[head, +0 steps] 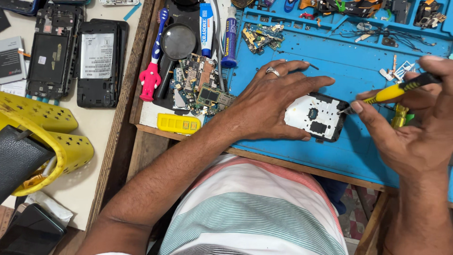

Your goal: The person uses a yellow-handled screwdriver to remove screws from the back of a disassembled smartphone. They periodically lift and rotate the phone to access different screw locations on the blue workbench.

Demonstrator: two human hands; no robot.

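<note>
Left hand (271, 101) steadies phone (316, 115); right hand (410, 127) grips screwdriver (391, 92).

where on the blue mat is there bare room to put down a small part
Bare blue mat lies between the left hand, the top trays and the white bits on the right. A second patch runs along the near edge below the phone. Crowded: the board pile left of the mat, and the trays.

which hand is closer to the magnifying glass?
Left. The left hand rests on the opened phone, just right of the magnifying glass; the right hand holds a screwdriver farther right.
</note>
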